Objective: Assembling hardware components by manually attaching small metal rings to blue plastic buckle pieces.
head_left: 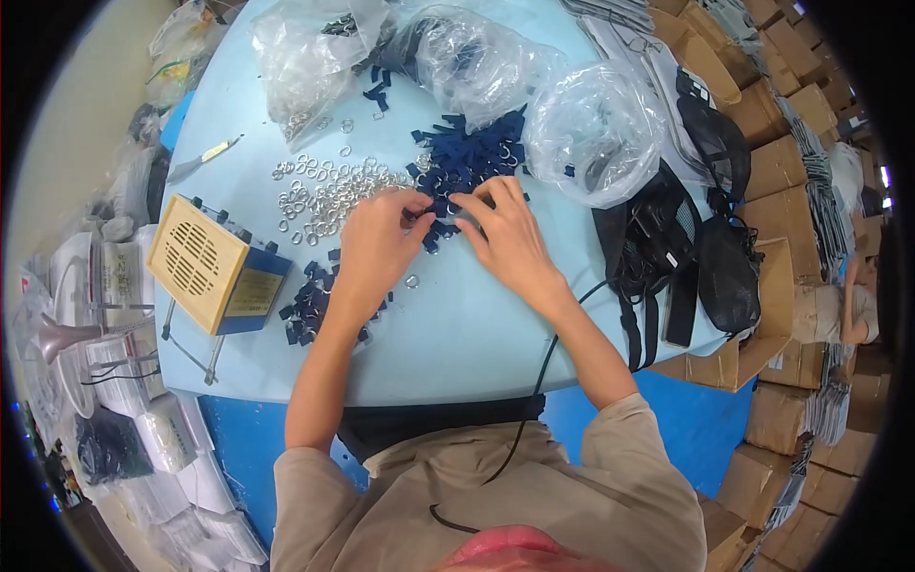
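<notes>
Both hands meet at the near edge of a pile of navy fabric strips (467, 157) on the pale blue table. My left hand (381, 229) is closed, its thumb and fingertips pinching a small navy strip. Opposite it, my right hand (510, 234) has thumb and fingers curled together toward the same spot; what lies in its fingertips is too small to make out. To the left of the pile spreads a heap of silver metal rings (324, 195). Closer to me, partly behind my left forearm, lies a cluster of navy tabs (310, 305), some with rings.
Clear plastic bags (310, 67) stand at the back, with an open plastic bag (596, 133) right of the pile. A wood-fronted box (214, 267) sits at left, near a small cutter (205, 157). Black mesh pouches (658, 229) and a cable lie at right. Cardboard boxes (772, 162) stand beyond.
</notes>
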